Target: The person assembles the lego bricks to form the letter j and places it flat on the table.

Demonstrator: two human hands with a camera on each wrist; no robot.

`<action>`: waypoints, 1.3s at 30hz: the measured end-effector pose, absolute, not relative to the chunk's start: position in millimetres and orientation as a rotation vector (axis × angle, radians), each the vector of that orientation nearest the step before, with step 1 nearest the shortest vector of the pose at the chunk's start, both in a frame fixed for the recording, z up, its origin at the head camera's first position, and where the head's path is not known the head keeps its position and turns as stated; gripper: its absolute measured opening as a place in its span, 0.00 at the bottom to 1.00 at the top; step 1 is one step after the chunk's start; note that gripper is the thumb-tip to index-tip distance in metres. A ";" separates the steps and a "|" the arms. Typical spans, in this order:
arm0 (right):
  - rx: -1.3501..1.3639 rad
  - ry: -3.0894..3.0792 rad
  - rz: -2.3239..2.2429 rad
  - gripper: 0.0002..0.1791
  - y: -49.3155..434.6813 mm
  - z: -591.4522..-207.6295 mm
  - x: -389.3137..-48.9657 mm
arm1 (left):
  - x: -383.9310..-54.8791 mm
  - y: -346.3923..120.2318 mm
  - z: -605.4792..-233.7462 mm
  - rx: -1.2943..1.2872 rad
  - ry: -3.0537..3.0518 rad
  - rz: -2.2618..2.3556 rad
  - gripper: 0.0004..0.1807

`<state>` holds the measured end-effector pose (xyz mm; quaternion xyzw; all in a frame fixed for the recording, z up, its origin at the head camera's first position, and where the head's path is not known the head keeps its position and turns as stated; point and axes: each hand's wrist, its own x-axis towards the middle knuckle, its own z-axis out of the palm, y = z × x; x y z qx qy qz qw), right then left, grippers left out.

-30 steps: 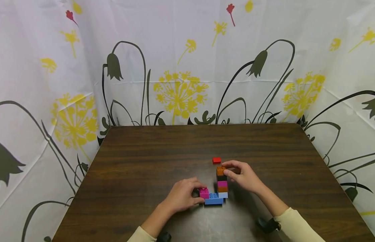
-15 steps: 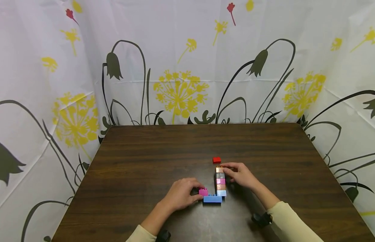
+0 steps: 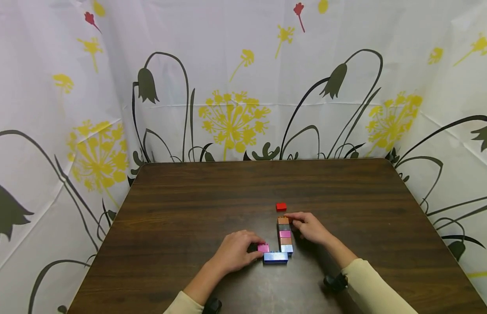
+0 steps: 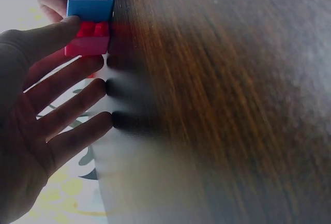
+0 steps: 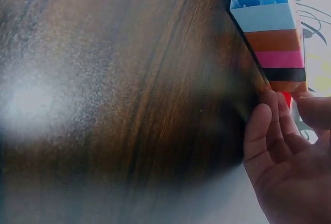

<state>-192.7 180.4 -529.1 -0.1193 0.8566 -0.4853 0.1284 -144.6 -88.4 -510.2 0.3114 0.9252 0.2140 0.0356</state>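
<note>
A joined build of toy building bricks lies tipped back on the table, its hollow undersides showing in both wrist views. It has a long blue brick (image 3: 276, 257), a pink brick (image 3: 263, 248) at its left end, and a column on the right. From near to far, that column runs light blue (image 3: 286, 249), orange, pink, black and orange (image 3: 283, 220). My left hand (image 3: 236, 253) pinches the pink brick between thumb and index finger, the other fingers spread. My right hand (image 3: 311, 227) pinches the far orange brick at the column's end.
A single red brick (image 3: 280, 206) sits on the dark wooden table (image 3: 188, 196) just beyond the column. Behind the table hangs a white curtain (image 3: 243, 78) printed with flowers.
The column stood upright with the blue brick's studs facing up. Both hands have tipped the build backward, the right hand moving slightly left. The red brick has stayed in place.
</note>
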 end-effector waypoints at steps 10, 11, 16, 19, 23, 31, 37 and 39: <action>-0.291 2.481 -1.415 0.20 177.9 -529.1 -196.1 | -145.1 -89.2 -509.8 0.938 2.836 0.633 0.15; -0.286 2.484 -1.424 0.20 177.8 -529.0 -197.3 | -145.1 -89.5 -509.6 0.935 2.834 0.630 0.16; -0.323 2.587 -1.400 0.23 175.4 -530.6 -204.7 | -145.3 -91.1 -510.0 0.925 2.829 0.610 0.18; -0.400 2.690 -1.311 0.27 172.8 -531.4 -208.6 | -145.5 -91.3 -510.8 0.928 2.821 0.599 0.20; -0.470 2.767 -1.165 0.30 168.6 -530.6 -211.9 | -146.2 -91.2 -511.5 0.927 2.807 0.598 0.21; -0.478 2.742 -1.089 0.28 165.9 -525.3 -209.8 | -146.3 -91.7 -510.9 0.949 2.813 0.610 0.21; -0.493 2.735 -1.100 0.28 166.4 -526.5 -206.8 | -146.4 -92.3 -510.6 0.941 2.808 0.619 0.21; -0.510 2.736 -1.114 0.28 166.7 -527.8 -206.7 | -146.3 -92.3 -510.5 0.932 2.805 0.622 0.21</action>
